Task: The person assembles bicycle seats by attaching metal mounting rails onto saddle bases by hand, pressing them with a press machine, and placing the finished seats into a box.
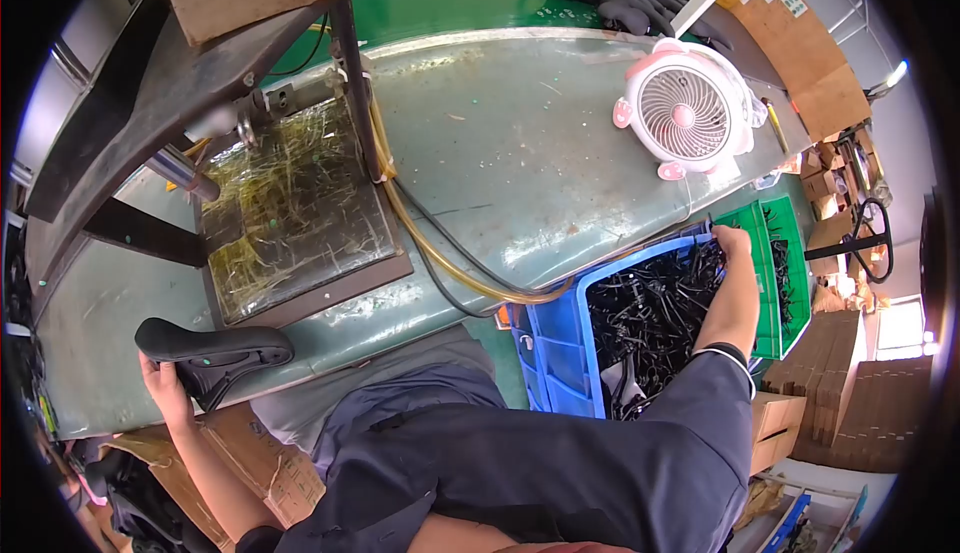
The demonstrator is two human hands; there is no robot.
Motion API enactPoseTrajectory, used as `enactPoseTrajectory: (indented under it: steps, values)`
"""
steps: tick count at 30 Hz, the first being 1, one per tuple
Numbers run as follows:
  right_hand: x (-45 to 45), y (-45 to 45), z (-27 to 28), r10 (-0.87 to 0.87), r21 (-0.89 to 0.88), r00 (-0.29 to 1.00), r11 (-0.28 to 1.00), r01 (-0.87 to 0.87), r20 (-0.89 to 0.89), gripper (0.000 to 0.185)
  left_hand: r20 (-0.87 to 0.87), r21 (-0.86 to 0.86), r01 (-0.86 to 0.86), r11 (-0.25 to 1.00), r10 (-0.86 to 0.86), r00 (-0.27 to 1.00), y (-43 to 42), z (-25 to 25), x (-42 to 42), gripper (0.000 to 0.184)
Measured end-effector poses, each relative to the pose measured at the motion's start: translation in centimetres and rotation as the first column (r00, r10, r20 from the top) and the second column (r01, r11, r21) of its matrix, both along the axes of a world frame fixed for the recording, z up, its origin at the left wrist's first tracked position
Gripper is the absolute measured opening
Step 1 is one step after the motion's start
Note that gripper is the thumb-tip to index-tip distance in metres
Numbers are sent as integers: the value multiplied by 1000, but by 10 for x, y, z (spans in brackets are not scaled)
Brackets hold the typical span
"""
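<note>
One black saddle (212,342) in left hand (165,385); right hand (734,241) at blue crate (556,353).

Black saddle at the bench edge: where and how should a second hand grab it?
Probably take the black saddle by its rounded right end, coming from the right, thumb above, fingers below: that end looks unobstructed, while the left hand holds the other.

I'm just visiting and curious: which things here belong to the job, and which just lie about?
Likely the job:
saddle, in left hand
blue crate of black parts, right hand at its corner

Likely just lying about:
fan
cardboard stacks
</note>
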State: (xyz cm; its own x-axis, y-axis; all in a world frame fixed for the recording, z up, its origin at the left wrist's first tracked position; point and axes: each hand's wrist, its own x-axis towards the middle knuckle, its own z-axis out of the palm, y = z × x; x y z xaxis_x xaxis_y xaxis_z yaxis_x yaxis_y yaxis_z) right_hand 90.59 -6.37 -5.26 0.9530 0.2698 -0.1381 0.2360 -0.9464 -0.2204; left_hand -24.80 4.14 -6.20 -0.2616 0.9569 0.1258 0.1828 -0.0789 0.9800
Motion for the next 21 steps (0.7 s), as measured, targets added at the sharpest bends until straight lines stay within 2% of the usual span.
enactPoseTrajectory:
  steps: [1, 2, 3, 5, 6, 7, 9, 11, 14, 17, 21]
  values:
    - [-17, -3, 15, -18, 31, 999, 999, 18, 27, 47, 8, -3, -7, 1000, 7, 1000, -1, 5, 2, 46]
    - [-45, 2, 37, -41, 108, 999, 993, 40, 5, 34, 19, -3, -8, 1000, 8, 1000, 0, 9, 10, 46]
    - [-61, 5, 59, -62, 98, 996, 993, 68, -69, 36, 34, -6, -8, 1000, 8, 999, 1, 11, 14, 45]
    - [-102, 9, 105, 33, -27, 999, 999, -31, 43, 37, 89, -9, 19, 1000, -18, 996, 4, 2, 11, 44]
    - [-77, 2, 96, 224, -115, 940, 973, -200, 259, 37, 108, -17, 16, 1000, -14, 994, 7, -1, 15, 44]
    - [-53, -12, 85, 406, -243, 804, 912, -330, 433, 37, 123, -30, 21, 999, -17, 992, 11, -1, 20, 43]
    - [-106, -17, 118, 374, -179, 854, 927, -330, 363, 36, 173, -53, 28, 998, -19, 985, 14, 7, 45, 41]
    - [-130, -31, 124, 362, -118, 800, 929, -350, 479, 38, 181, -83, 29, 996, -14, 983, 20, 13, 59, 41]
    - [-181, -47, 153, 316, -37, 820, 939, -341, 477, 41, 152, -68, 75, 995, -64, 986, 28, 11, 63, 41]
    - [-228, -65, 194, 284, 162, 827, 900, -404, 485, 47, 100, -88, 77, 993, -68, 993, 35, 12, 63, 41]
    - [-297, -84, 240, 316, 331, 900, 850, -409, 300, 45, 158, -70, 87, 994, -75, 985, 39, 13, 72, 39]
